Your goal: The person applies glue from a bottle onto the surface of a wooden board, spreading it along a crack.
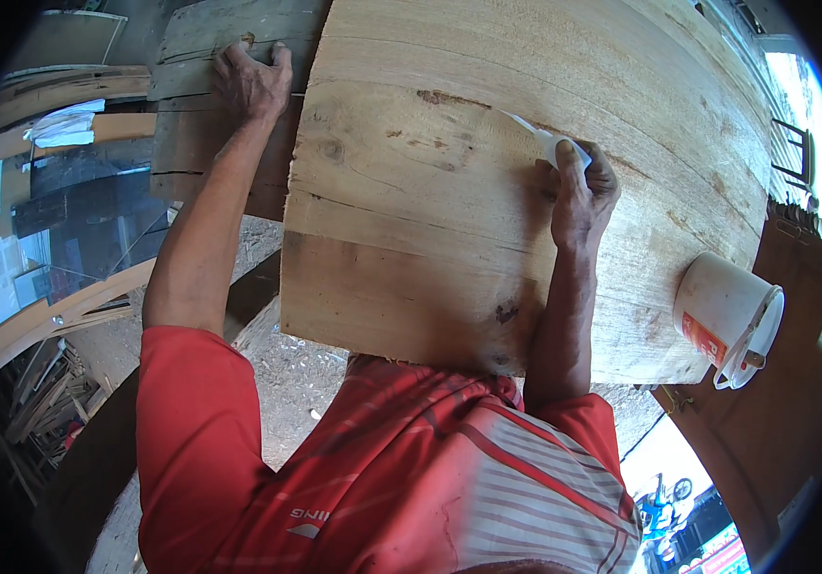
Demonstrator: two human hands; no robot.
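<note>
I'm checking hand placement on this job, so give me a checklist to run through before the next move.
1. White piece gripped in the right hand: ok, pinched at the thumb.
2. Left hand pressing firmly on the darker board: cannot tell; it is over it, pressure unseen.
3. Pale board free of cracks: not ok, dark cracks show.
4. White bucket apart from the right hand: ok.
5. Bucket contents: cannot tell.

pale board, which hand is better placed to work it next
Likely the right hand: it holds a white piece over the pale board, while the left hand is over darker wood.
</note>
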